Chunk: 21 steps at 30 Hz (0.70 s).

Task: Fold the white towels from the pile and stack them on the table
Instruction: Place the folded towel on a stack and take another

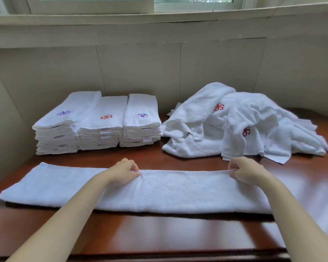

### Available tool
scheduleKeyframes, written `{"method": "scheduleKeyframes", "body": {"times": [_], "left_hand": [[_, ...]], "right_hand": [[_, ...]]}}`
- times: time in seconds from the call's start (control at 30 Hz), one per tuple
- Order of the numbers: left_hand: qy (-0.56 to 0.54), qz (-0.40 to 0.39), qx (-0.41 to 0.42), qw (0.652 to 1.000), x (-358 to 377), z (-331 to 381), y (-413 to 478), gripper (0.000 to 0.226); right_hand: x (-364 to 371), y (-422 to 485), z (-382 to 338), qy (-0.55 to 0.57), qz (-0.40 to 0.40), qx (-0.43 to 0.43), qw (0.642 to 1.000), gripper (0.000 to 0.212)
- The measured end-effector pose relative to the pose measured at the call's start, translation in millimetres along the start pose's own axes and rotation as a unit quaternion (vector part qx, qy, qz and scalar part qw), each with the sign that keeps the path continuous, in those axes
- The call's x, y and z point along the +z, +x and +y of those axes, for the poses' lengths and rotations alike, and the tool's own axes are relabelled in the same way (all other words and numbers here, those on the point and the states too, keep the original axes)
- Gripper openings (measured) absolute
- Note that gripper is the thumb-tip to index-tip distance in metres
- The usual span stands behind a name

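Note:
A white towel [159, 193] lies across the brown table [159, 233] as a long strip folded lengthwise. My left hand [124, 172] pinches its far edge near the middle. My right hand [244, 170] pinches the same far edge further right. Behind on the left stand three stacks of folded white towels [97, 123] with purple and red embroidered logos on top. A loose pile of unfolded white towels [240, 125] lies at the back right.
A beige padded wall [140, 69] runs behind the table, with a window sill above it. The wall curves round on the left side. The table's front edge [159, 257] is near the bottom of the view.

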State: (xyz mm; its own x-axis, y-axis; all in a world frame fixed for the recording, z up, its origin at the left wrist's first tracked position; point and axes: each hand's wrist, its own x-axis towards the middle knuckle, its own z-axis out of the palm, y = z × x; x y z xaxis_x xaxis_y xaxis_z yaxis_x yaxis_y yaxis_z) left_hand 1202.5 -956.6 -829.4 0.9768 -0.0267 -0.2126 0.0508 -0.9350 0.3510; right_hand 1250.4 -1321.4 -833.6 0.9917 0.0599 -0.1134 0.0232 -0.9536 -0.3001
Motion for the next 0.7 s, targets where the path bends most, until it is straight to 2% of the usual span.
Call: {"method": "scheduleKeyframes", "body": {"times": [0.1,0.2,0.33,0.43,0.5,0.57,0.63,0.7], "left_hand": [[0.028,-0.023,0.007,0.999,-4.6,-0.2,13.0,0.012],[0.003,-0.019,0.006,1.000,-6.7,-3.1,18.5,0.011],[-0.019,0.038,0.000,0.999,6.1,-5.8,21.9,0.006],[0.005,0.117,-0.015,0.993,20.3,-3.1,21.7,0.017],[0.095,0.226,0.004,0.970,30.5,-0.3,21.6,0.023],[0.156,0.298,0.036,0.941,38.6,1.8,19.4,0.014],[0.093,0.302,0.049,0.947,40.9,-0.5,16.1,0.016],[-0.007,0.269,0.038,0.962,37.6,-5.5,11.3,0.023]], "right_hand": [[3.2,1.6,-0.5,-0.008,0.020,0.000,1.000,0.021],[6.2,5.0,-2.6,-0.040,0.024,0.022,0.999,0.015],[13.6,6.8,-16.3,-0.054,0.059,0.093,0.992,0.010],[16.6,2.3,-39.0,-0.157,0.130,0.135,0.970,0.029],[18.8,-2.5,-61.4,-0.162,0.172,0.081,0.968,0.032],[28.9,-8.2,-91.2,-0.106,0.181,-0.067,0.975,0.025],[50.9,-19.4,-125.9,-0.004,0.113,-0.233,0.966,0.032],[75.8,-30.2,-153.6,0.021,-0.016,-0.294,0.956,0.049]]}}
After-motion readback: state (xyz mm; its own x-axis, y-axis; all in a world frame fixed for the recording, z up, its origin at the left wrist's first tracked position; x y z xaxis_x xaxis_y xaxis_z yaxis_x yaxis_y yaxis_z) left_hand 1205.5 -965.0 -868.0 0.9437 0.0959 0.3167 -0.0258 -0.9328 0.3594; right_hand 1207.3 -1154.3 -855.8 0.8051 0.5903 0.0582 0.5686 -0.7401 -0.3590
